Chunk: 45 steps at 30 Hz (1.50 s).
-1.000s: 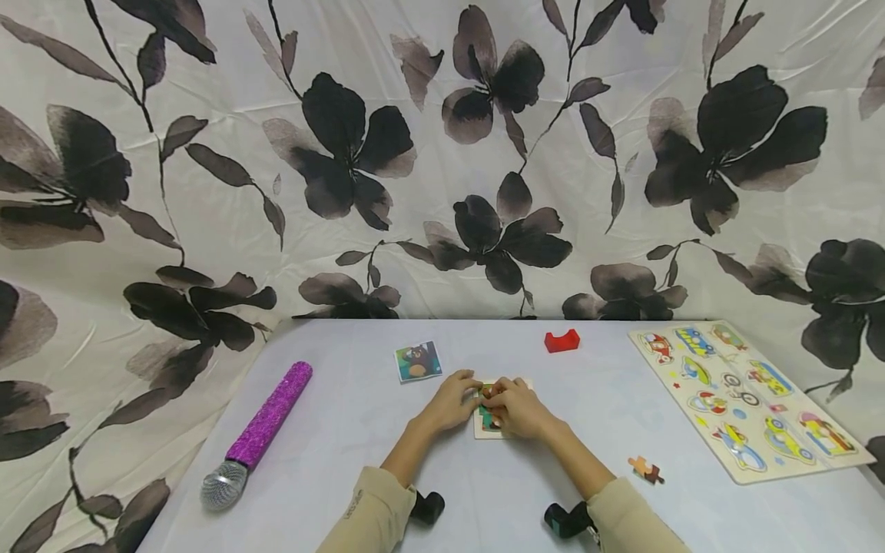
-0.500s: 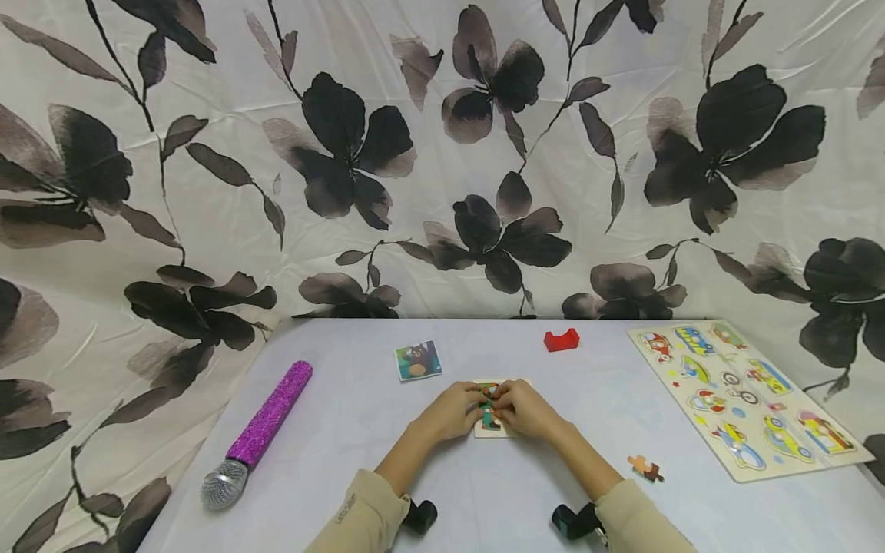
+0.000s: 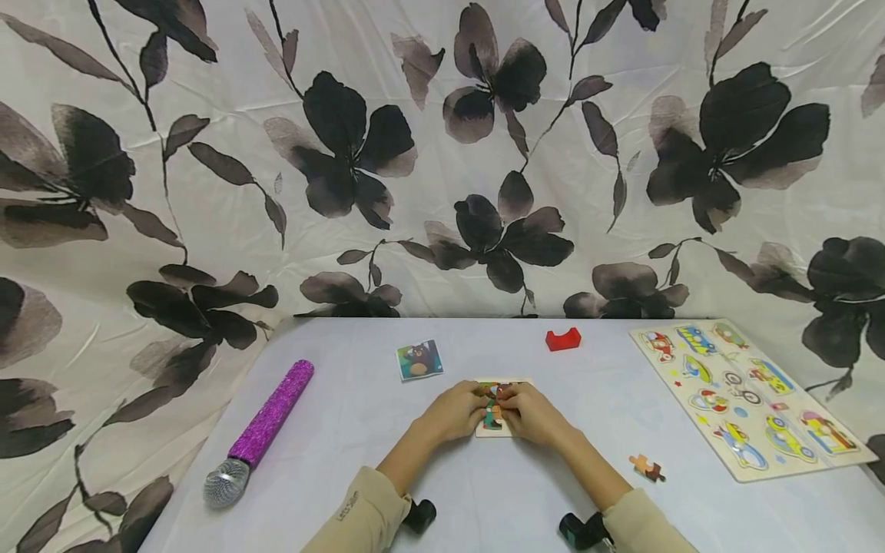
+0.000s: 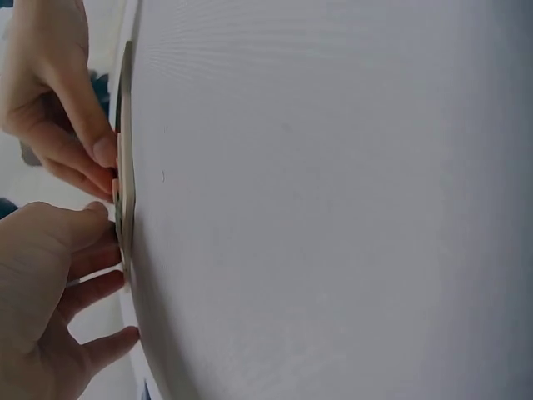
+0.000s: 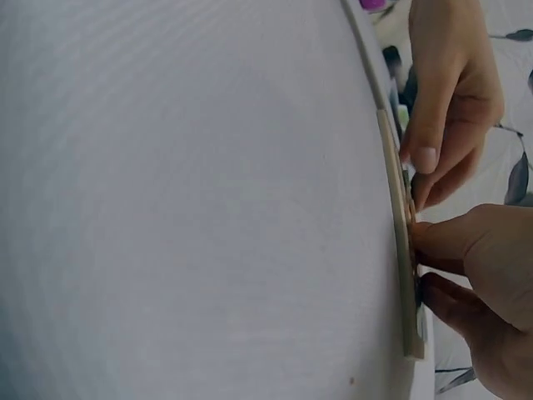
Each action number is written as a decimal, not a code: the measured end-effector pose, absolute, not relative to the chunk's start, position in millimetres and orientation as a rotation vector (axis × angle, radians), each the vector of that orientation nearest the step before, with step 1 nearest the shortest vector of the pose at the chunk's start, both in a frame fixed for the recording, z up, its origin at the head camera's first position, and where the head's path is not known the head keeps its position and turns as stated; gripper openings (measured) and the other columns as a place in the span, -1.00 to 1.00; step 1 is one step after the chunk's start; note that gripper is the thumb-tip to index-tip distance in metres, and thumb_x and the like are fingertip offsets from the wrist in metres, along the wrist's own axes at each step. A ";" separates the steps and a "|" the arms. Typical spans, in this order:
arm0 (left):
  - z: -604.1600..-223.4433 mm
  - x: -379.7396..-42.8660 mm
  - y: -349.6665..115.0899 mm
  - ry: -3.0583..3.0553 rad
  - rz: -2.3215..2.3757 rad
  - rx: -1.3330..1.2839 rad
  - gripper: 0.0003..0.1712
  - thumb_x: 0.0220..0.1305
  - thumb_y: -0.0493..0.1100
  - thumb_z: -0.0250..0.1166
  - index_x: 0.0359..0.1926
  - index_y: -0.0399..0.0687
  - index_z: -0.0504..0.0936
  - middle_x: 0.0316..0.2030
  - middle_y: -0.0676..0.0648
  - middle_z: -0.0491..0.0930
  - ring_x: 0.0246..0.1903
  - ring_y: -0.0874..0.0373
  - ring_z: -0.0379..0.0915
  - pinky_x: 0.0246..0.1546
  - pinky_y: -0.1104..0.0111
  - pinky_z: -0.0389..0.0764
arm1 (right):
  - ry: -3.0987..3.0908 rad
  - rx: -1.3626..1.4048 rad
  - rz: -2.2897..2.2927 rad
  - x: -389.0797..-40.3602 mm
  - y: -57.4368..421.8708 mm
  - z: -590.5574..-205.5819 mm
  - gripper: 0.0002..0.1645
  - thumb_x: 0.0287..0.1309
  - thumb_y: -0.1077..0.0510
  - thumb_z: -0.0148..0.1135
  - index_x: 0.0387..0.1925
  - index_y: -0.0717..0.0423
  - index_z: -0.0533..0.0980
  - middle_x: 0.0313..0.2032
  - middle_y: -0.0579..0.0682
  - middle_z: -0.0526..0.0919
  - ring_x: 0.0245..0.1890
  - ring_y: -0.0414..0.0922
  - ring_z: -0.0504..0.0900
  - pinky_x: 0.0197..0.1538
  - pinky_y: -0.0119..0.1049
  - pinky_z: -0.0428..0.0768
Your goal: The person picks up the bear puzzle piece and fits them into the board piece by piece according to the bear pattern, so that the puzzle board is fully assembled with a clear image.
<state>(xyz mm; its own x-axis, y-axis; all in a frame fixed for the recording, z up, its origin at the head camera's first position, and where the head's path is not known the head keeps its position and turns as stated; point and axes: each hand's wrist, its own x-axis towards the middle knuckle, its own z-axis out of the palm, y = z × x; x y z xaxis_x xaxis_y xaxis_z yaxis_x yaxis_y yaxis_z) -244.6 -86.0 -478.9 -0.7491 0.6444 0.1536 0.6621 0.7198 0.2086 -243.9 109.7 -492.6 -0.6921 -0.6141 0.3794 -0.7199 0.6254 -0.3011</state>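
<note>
A small wooden jigsaw board [image 3: 485, 433] with colourful pieces [image 3: 492, 419] lies on the table under both hands. My left hand [image 3: 452, 412] rests at its left side, thumb and fingertips touching the pieces and the board's edge, the outer fingers spread in the left wrist view. From the right, my right hand [image 3: 534, 415] pinches a brown-orange puzzle piece [image 4: 117, 150] low over the board. Fingers hide much of the board. A loose puzzle piece [image 3: 647, 468] lies right of the right forearm.
A bear picture card [image 3: 419, 360] lies beyond the left hand, a red block [image 3: 563, 339] at the back. At left is a purple glitter microphone [image 3: 271, 415]; a large vehicle puzzle board [image 3: 750, 407] fills the right side. A floral curtain [image 3: 415, 153] hangs behind the table [image 3: 346, 430].
My right hand has shifted slightly right and down, off the board's middle, and my left hand has come slightly lower. More of the pieces shows between them. Other things stay put.
</note>
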 end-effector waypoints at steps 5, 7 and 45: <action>-480.1 -242.4 -89.2 -2.914 -0.372 -1.106 -0.62 0.33 -0.13 0.15 0.09 -0.21 0.57 0.07 -0.13 0.55 0.13 0.02 0.41 0.19 0.25 0.41 | -2.607 1.084 0.617 -242.5 110.7 -494.8 -0.87 0.03 0.37 0.26 -0.37 0.38 0.66 -0.25 0.15 0.66 -0.18 0.05 0.57 -0.07 -0.13 0.58; -480.6 -241.5 -91.2 -2.935 -0.389 -1.116 -0.60 0.34 -0.11 0.13 0.12 -0.21 0.55 0.10 -0.15 0.52 0.16 0.00 0.39 0.21 0.24 0.38 | -2.621 1.077 0.620 -241.6 110.7 -495.0 -0.87 0.05 0.36 0.25 -0.36 0.37 0.66 -0.24 0.14 0.66 -0.17 0.04 0.57 -0.06 -0.14 0.58; -477.5 -238.4 -77.8 -2.897 -0.340 -1.047 -0.65 0.28 -0.04 0.21 0.03 -0.03 0.65 0.14 -0.09 0.49 0.12 0.05 0.39 0.09 0.05 0.44 | -2.837 0.883 0.723 -247.6 126.7 -487.9 -0.59 0.07 0.10 0.34 -0.08 0.29 0.62 0.11 0.20 0.53 0.17 0.29 0.35 0.00 0.35 0.37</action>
